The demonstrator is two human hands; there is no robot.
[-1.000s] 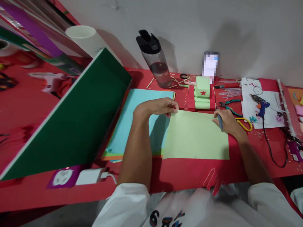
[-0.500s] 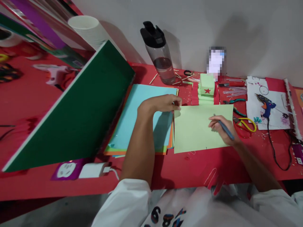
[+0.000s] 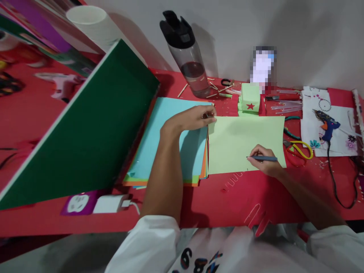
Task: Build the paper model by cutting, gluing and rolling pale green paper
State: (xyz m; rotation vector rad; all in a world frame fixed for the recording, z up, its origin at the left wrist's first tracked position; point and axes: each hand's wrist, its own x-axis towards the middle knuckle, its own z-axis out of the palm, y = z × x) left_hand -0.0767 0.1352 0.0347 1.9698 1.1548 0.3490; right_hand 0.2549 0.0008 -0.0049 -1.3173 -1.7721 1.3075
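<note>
Gripping a grey pen (image 3: 267,158) between thumb and fingers, the right hand (image 3: 265,166) has its tip at the surface of a pale green sheet (image 3: 233,140); whether the tip touches is too fine to tell. The sheet lies on the red table (image 3: 210,208), just right of a stack of coloured paper (image 3: 170,159). The left hand (image 3: 196,116) is at the sheet's upper left corner, its fingers curled; I cannot tell whether they pinch the paper. Beyond that hand stands a clear bottle (image 3: 187,57) with a black flip lid, partly filled with liquid. Behind the green board (image 3: 82,132) is a white cup-like container (image 3: 91,32), mouth upward, its depths hidden. A small green box (image 3: 249,94), bearing a red star, sits beyond the sheet. The phone (image 3: 261,68) against the wall shows a lit, pixelated screen, unreadable. On the white shirt (image 3: 153,239), dark characters appear, one resembling a 6, another an 8.
</note>
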